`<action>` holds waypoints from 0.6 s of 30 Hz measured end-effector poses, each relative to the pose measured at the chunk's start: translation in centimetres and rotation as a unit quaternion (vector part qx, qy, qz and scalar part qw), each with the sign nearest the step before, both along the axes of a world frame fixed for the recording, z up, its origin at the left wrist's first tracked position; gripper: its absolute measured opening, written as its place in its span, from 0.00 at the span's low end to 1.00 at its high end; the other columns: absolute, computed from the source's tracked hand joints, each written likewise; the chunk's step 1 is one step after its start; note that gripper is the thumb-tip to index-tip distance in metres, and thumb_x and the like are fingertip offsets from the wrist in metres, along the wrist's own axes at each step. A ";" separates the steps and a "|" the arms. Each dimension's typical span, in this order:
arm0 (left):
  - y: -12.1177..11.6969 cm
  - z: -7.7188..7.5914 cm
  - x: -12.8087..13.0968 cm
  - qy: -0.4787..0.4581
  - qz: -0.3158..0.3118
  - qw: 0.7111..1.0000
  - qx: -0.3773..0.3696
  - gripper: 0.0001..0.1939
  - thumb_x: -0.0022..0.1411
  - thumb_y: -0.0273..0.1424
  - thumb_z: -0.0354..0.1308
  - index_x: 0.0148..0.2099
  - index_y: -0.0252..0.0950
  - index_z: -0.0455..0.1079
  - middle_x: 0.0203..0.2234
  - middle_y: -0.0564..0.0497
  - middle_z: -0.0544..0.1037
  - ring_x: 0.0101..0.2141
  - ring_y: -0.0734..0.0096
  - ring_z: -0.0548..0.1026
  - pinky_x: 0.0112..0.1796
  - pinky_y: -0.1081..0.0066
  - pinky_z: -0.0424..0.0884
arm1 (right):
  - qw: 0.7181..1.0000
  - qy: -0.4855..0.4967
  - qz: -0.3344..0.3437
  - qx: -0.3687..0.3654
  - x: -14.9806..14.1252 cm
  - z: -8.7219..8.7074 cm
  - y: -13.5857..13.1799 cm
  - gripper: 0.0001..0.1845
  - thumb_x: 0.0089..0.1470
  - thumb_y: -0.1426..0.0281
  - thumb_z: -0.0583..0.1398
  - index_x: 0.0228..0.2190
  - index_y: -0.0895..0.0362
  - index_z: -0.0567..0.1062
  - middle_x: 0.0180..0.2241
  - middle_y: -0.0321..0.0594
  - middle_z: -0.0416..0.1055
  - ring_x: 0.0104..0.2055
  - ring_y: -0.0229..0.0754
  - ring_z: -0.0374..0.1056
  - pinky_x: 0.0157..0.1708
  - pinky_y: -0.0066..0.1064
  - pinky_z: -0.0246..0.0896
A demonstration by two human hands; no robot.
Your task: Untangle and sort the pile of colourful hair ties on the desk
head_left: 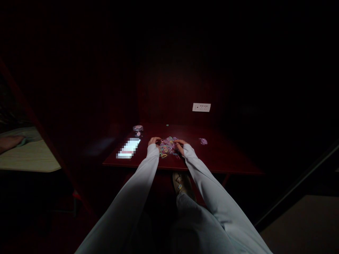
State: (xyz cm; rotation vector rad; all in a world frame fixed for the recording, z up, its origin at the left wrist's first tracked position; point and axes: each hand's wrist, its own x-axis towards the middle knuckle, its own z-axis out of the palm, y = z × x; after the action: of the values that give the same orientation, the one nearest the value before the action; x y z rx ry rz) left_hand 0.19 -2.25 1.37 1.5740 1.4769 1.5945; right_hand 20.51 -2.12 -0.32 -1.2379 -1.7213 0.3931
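Note:
A loose heap of small multicoloured elastic hair ties point(167, 148) lies near the front of the dark red table, with pink, purple, green and yellow loops among them. At its left edge rests my left hand point(154, 141), fingers stretched over the ties. From the other side my right hand point(181, 145) reaches in, its fingertips on the heap and its thumb spread apart. I see no tie lifted by either hand. Farther right, a separate small clump of purple hair ties point(203, 141) sits on the table.
A bright pixelated phone-like screen point(129, 148) lies left on the table point(225, 158), with a clear round container point(138, 128) behind it. One green tie point(167, 125) is near the back wall, below a white socket panel point(201, 107). Beyond the left partition, another person's hand point(12, 143) rests at a pale table.

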 end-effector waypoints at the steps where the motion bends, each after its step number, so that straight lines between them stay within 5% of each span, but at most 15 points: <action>1: 0.2 -0.1 -0.2 -0.008 0.020 1.000 0.001 0.19 0.42 0.18 0.50 0.33 0.37 0.76 0.40 0.47 0.82 0.45 0.61 0.80 0.52 0.64 0.77 | 1.000 0.006 0.005 0.007 0.0 -0.1 0.1 0.15 0.63 0.61 0.57 0.42 0.49 0.84 0.48 0.40 0.82 0.51 0.46 0.77 0.57 0.39 0.71; 7: 0.6 -0.6 -0.8 -0.016 0.052 0.998 -0.016 0.13 0.43 0.17 0.50 0.27 0.38 0.71 0.33 0.51 0.80 0.36 0.65 0.78 0.41 0.70 0.74 | 0.998 0.038 0.009 0.045 0.4 -0.5 0.9 0.17 0.63 0.58 0.57 0.42 0.50 0.83 0.47 0.43 0.83 0.50 0.48 0.78 0.56 0.41 0.72; 18: -1.4 0.1 -0.1 0.241 0.126 0.952 -0.143 0.11 0.61 0.22 0.57 0.36 0.42 0.78 0.45 0.48 0.81 0.51 0.53 0.72 0.52 0.55 0.60 | 0.999 0.011 0.014 -0.040 0.1 0.3 -0.4 0.16 0.64 0.59 0.57 0.41 0.50 0.84 0.44 0.39 0.85 0.47 0.47 0.80 0.52 0.37 0.74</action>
State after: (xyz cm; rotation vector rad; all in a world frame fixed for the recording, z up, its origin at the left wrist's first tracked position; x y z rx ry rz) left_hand 0.11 -3.62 1.47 1.7277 2.1317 1.0831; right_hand 20.61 -2.50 -0.01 -1.2638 -1.7192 0.4952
